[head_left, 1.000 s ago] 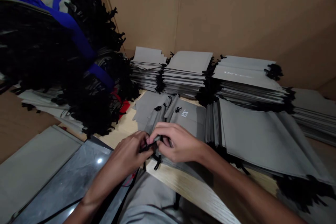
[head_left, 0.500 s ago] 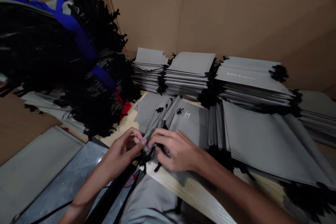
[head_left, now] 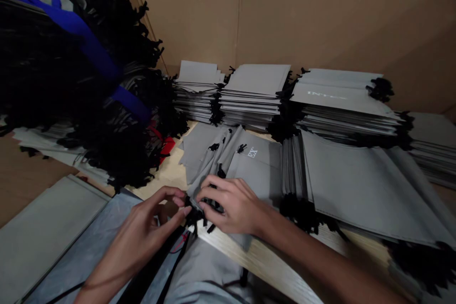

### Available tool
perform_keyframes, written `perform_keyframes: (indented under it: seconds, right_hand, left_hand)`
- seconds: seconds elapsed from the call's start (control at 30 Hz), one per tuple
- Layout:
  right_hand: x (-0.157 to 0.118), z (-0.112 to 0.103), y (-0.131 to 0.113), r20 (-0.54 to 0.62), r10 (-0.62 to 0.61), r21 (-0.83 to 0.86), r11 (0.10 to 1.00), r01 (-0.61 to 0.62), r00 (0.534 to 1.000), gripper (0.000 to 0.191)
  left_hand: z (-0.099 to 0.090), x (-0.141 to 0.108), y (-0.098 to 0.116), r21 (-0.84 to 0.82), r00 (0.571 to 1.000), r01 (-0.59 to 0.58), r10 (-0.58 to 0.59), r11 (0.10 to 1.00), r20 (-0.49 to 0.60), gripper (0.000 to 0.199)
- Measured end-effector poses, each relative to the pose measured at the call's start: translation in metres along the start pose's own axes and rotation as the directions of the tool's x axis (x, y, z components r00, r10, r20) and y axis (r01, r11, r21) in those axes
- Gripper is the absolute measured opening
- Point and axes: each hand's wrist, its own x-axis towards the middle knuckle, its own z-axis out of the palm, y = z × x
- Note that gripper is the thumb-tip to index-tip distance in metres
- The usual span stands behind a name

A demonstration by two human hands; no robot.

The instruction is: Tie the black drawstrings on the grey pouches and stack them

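Grey fabric drawstring pouches [head_left: 254, 171] lie in a bunched row on the wooden table before me, with black cords at their edges. My right hand [head_left: 233, 204] is curled over the near end of one pouch, its fingers closed on the grey cloth. To its left, my left hand [head_left: 149, 225] brings thumb and forefinger together at the black drawstring [head_left: 193, 213] at that pouch's corner. Exactly how much cord lies between the fingertips is partly hidden.
Stacks of grey pouches [head_left: 252, 78] stand at the back against a cardboard wall [head_left: 306, 14]. Bundles with black cords, tied by a blue strap [head_left: 89, 38], pile up at left. More pouches [head_left: 352, 185] stand at right. A grey panel [head_left: 46, 232] lies lower left.
My left hand has shifted slightly left and down, from the pouch edge to the black cord. The right hand has moved a little left, still on the cloth. The view has shifted slightly.
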Motion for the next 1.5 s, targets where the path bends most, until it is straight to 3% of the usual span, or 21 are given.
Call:
perform_keyframes:
  seconds: [0.23, 0.37, 0.57, 0.77, 1.0, 1.37, 1.5]
  right_hand:
    - [0.000, 0.000, 0.001, -0.015, -0.035, -0.006, 0.999, 0.035, 0.999, 0.021]
    - [0.001, -0.001, 0.001, -0.029, -0.057, 0.010, 0.998, 0.057, 0.998, 0.019]
    - [0.003, 0.002, 0.002, -0.077, -0.058, 0.045, 0.997, 0.062, 0.995, 0.018]
    - [0.004, 0.004, 0.003, -0.087, -0.057, 0.071, 0.995, 0.064, 0.995, 0.020]
    - [0.004, 0.004, 0.004, -0.065, -0.069, 0.036, 0.997, 0.072, 0.995, 0.020]
    - [0.003, 0.011, 0.010, -0.097, -0.096, 0.050, 0.994, 0.101, 0.991, 0.019]
    - [0.003, 0.012, 0.012, -0.112, -0.131, 0.028, 0.991, 0.135, 0.985, 0.019]
  left_hand:
    - [0.004, -0.001, -0.006, 0.065, 0.994, -0.105, 0.107, 0.992, -0.027, 0.019]
    - [0.010, -0.004, -0.013, 0.052, 0.995, -0.103, 0.104, 0.993, -0.011, 0.018]
    - [0.015, -0.007, -0.015, -0.055, 0.993, -0.063, 0.057, 0.996, -0.105, 0.018]
    - [0.016, -0.006, -0.018, -0.110, 0.997, -0.055, 0.048, 0.992, -0.063, 0.018]
    - [0.020, -0.007, -0.024, -0.050, 0.993, -0.102, 0.098, 0.994, -0.064, 0.019]
    - [0.032, -0.010, -0.027, -0.143, 0.964, -0.182, 0.148, 0.973, -0.220, 0.018]
    - [0.035, -0.011, -0.020, -0.212, 0.959, -0.160, 0.101, 0.964, -0.263, 0.018]
